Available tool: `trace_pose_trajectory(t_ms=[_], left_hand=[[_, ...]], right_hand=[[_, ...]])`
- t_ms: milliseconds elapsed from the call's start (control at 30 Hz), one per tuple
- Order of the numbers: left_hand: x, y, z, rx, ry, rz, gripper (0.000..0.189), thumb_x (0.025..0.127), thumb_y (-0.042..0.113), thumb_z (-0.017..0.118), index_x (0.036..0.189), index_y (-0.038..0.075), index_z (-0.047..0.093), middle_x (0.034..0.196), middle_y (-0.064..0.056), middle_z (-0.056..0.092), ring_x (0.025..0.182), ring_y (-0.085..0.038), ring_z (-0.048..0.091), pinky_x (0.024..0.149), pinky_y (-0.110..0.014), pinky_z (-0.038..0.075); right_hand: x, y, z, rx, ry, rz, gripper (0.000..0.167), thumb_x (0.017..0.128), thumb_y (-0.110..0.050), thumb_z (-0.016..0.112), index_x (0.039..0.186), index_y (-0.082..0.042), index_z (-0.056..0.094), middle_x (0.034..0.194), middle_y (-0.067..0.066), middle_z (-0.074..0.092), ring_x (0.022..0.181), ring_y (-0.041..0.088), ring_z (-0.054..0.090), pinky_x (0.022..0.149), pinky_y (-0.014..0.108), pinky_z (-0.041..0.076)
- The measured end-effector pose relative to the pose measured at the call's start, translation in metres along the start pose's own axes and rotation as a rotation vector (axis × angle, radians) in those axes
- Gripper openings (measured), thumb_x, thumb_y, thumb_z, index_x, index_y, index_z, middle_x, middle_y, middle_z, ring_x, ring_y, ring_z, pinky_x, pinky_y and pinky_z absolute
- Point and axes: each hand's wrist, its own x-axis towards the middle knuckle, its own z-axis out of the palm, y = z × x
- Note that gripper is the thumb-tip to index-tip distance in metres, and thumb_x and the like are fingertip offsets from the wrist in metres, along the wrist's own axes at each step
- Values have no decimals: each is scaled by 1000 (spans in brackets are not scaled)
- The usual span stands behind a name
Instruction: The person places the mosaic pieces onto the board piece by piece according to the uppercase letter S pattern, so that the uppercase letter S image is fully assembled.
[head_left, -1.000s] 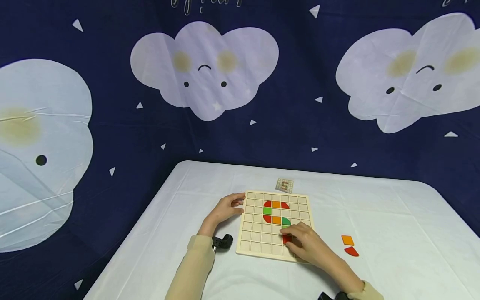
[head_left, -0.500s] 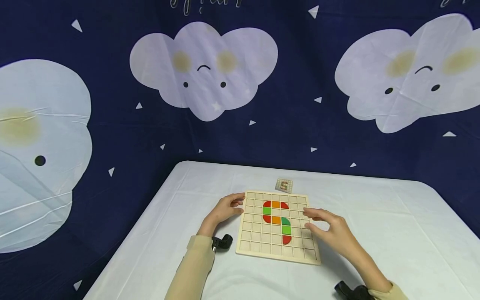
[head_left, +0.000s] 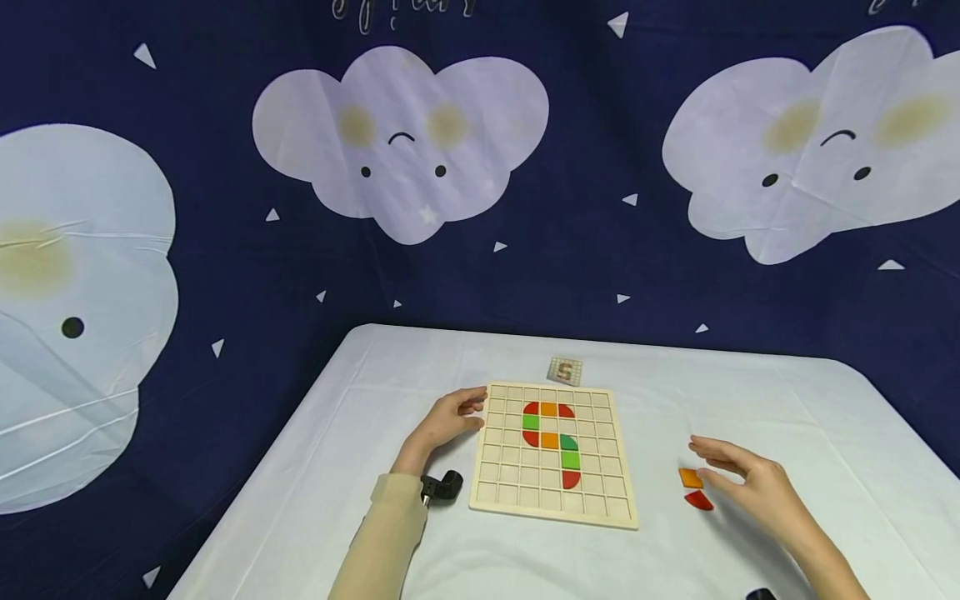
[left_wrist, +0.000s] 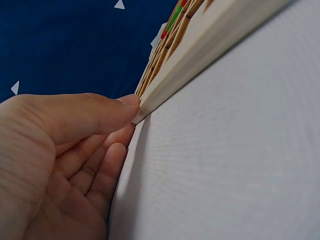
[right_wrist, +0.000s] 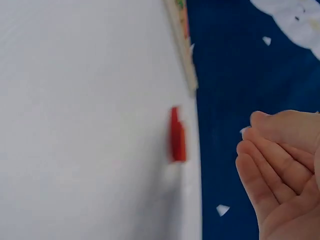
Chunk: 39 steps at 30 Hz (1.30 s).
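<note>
A square wooden grid board (head_left: 517, 492) lies on the table, bearing red, orange and green tiles set in an S-like curve. Against its left side, my left hand (head_left: 450, 417) rests with relaxed fingers; in the left wrist view the thumb tip (left_wrist: 130, 102) touches the board's edge. My right hand (head_left: 757, 483) hovers to the right of the board, fingers bent loosely and holding nothing. Below its fingertips lie an orange square tile (head_left: 690, 477) and a red quarter-round tile (head_left: 699, 500). In the right wrist view the red tile (right_wrist: 175, 137) appears blurred and apart from the hand.
Behind the board lies a small card (head_left: 565, 371) showing an S pattern on a grid. A white cloth (head_left: 405, 358) covers the table. A dark blue curtain (head_left: 585, 275) with cloud prints hangs at the back.
My right hand has left the lower red tile on the board and moved right, over the loose orange and red tiles. My left hand has stayed at the board's edge.
</note>
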Motion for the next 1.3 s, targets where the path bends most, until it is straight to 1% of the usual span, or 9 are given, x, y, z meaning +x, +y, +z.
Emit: trace_pose_trajectory(t_ms=[100, 200, 433, 533, 800, 967, 1067, 1200, 1300], left_hand=[[0, 0, 0, -2, 0, 0, 58, 82, -2, 68, 136, 1, 48, 130, -12, 55, 110, -23, 55, 96, -36, 43], [0, 0, 0, -2, 5, -1, 59, 81, -2, 69, 136, 1, 49, 129, -12, 55, 110, -23, 55, 96, -36, 43], [1, 0, 1, 7, 15, -8, 59, 81, -3, 69, 136, 2, 50, 128, -11, 56, 109, -22, 56, 95, -35, 44], [1, 0, 0, 2, 15, -7, 59, 81, -3, 69, 136, 1, 49, 129, -12, 56, 109, -23, 55, 95, -35, 44], [0, -1, 0, 6, 5, -8, 58, 82, -2, 68, 136, 2, 49, 130, -11, 55, 109, -22, 55, 95, -35, 44], [1, -3, 1, 6, 6, 1, 58, 81, -2, 68, 136, 2, 50, 130, -11, 55, 109, -22, 55, 95, -35, 44], [2, -5, 1, 6, 3, 12, 58, 81, -3, 68, 136, 1, 49, 129, -12, 55, 109, -23, 56, 94, -35, 44], [1, -5, 1, 10, 2, 15, 58, 81, -3, 68, 136, 0, 49, 129, -12, 55, 108, -22, 56, 94, -34, 44], [1, -4, 1, 6, 4, 5, 59, 81, -3, 68, 137, 1, 48, 129, -12, 55, 109, -22, 56, 94, -34, 44]], right_hand=[[-4, 12, 4, -19, -24, 13, 39, 82, -12, 74, 120, -8, 64, 105, 4, 69, 88, 8, 65, 75, 5, 42], [-6, 20, 9, -32, -21, 14, 36, 81, -10, 75, 116, -7, 67, 104, 3, 70, 87, 7, 65, 76, 4, 40], [-7, 27, 19, -92, 35, -70, 33, 75, -2, 77, 106, -8, 71, 97, 1, 71, 85, 1, 63, 74, 2, 41], [-7, 28, 23, -92, 66, -92, 33, 73, 1, 78, 104, -8, 71, 93, 1, 71, 82, 4, 64, 72, 3, 42], [-7, 32, 23, -157, 108, -65, 33, 72, -7, 80, 104, -10, 72, 97, 0, 71, 91, -1, 59, 79, -2, 31], [-8, 33, 23, -160, 96, -85, 34, 72, -5, 80, 104, -11, 72, 96, 0, 71, 91, 0, 60, 79, -2, 31], [-6, 31, 21, -171, 98, -86, 34, 71, -4, 80, 103, -11, 72, 95, 1, 71, 87, 4, 62, 77, -1, 33], [2, 21, 11, -176, 159, -117, 39, 68, -2, 81, 105, -8, 70, 95, 7, 71, 81, 5, 62, 76, 2, 33], [13, 9, 3, -165, 220, -153, 41, 66, -1, 82, 106, -7, 70, 95, 9, 70, 81, 1, 60, 76, 4, 34]])
